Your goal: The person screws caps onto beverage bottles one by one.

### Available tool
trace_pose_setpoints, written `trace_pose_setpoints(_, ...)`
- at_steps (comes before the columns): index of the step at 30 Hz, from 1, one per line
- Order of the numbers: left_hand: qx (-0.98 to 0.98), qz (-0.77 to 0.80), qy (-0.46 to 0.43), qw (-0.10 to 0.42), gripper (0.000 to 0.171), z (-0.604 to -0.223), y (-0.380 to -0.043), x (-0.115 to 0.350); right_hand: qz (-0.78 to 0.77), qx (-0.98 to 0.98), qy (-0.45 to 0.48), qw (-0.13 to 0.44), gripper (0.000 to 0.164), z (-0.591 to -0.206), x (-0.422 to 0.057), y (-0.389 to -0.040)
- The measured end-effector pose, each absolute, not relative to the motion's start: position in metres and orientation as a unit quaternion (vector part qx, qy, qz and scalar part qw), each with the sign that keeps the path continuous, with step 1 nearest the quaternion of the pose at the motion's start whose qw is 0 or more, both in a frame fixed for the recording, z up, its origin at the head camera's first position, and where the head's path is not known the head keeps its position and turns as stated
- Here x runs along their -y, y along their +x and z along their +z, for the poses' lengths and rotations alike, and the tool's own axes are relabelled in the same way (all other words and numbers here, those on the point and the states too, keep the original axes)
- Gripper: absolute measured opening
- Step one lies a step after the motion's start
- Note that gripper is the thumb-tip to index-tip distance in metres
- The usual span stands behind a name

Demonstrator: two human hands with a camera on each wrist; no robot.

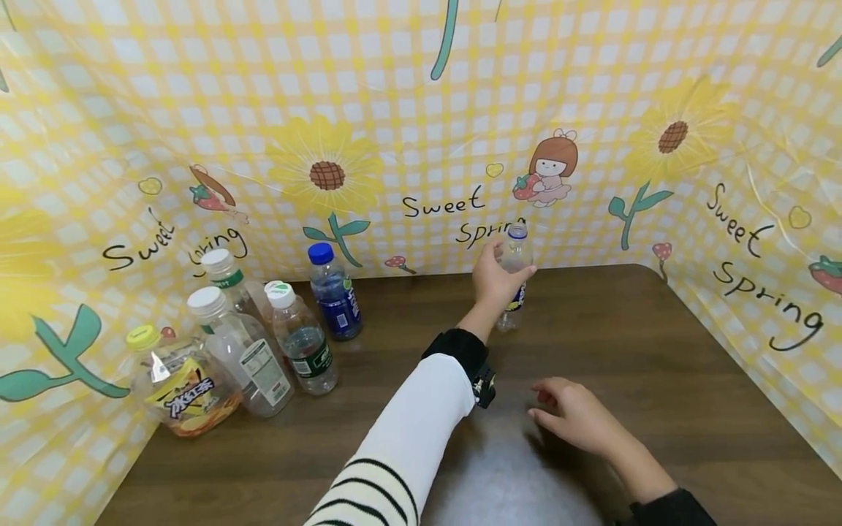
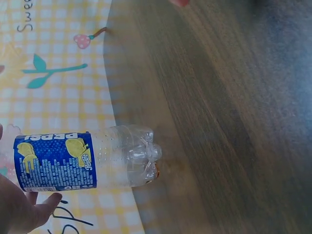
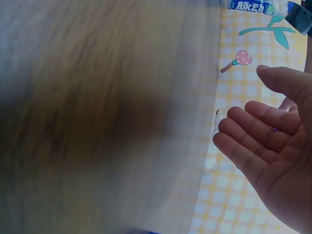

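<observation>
My left hand (image 1: 496,279) grips a clear plastic Pepsi bottle (image 1: 517,256) around its upper part, near the table's far edge. Uncapped, the bottle has a blue ring at its neck and stands roughly upright. In the left wrist view its blue label (image 2: 56,161) shows lemons, and the ridged base (image 2: 141,156) points towards the tabletop. Nearer to me, my right hand (image 1: 579,416) hovers over the table with relaxed fingers and nothing in them. The right wrist view shows that palm (image 3: 287,161) with its fingers overlapping part of the clear bottle.
On the left stand several capped bottles: a blue-capped bottle (image 1: 335,299), a green-labelled water bottle (image 1: 305,351), large white-capped bottles (image 1: 253,365) and a yellow-capped tea bottle (image 1: 187,394). A yellow checked cloth (image 1: 408,131) hangs round the brown table (image 1: 408,321).
</observation>
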State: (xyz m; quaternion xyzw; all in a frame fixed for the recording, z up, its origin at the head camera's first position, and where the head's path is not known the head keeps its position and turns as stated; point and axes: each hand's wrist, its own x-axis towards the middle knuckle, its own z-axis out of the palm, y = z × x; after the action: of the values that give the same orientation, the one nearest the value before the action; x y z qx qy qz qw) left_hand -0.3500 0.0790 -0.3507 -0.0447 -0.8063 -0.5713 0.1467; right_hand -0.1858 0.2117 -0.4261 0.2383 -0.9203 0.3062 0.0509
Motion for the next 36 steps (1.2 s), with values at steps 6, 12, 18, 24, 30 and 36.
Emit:
trace_pose_setpoints(6, 0.807, -0.567, -0.066, 0.152, 0.073, -0.350, -0.333, -0.067, 0.304, 0.923, 0.235, 0.036, 0.032, -0.425, -0.213, -0.186)
trace_pose_setpoints(12, 0.806, -0.562, -0.102, 0.153, 0.074, -0.357, -0.315, -0.057, 0.294, 0.926, 0.231, 0.044, 0.031, -0.426, -0.215, -0.184)
trace_pose_setpoints(18, 0.803, -0.559, -0.134, 0.161, 0.073, -0.360, -0.293, -0.048, 0.290, 0.928, 0.230, 0.039, 0.032, -0.425, -0.218, -0.180)
trace_pose_setpoints(24, 0.800, -0.562, -0.150, 0.150, 0.069, -0.363, -0.273, -0.040, 0.284, 0.931, 0.226, 0.037, 0.032, -0.421, -0.220, -0.175)
trace_pose_setpoints(30, 0.808, -0.552, -0.157, 0.135, 0.066, -0.362, -0.251, -0.027, 0.281, 0.933, 0.222, 0.037, 0.032, -0.420, -0.221, -0.173)
trace_pose_setpoints(36, 0.806, -0.554, -0.171, 0.114, 0.068, -0.361, -0.231, -0.015, 0.272, 0.938, 0.210, 0.039, 0.032, -0.418, -0.227, -0.168)
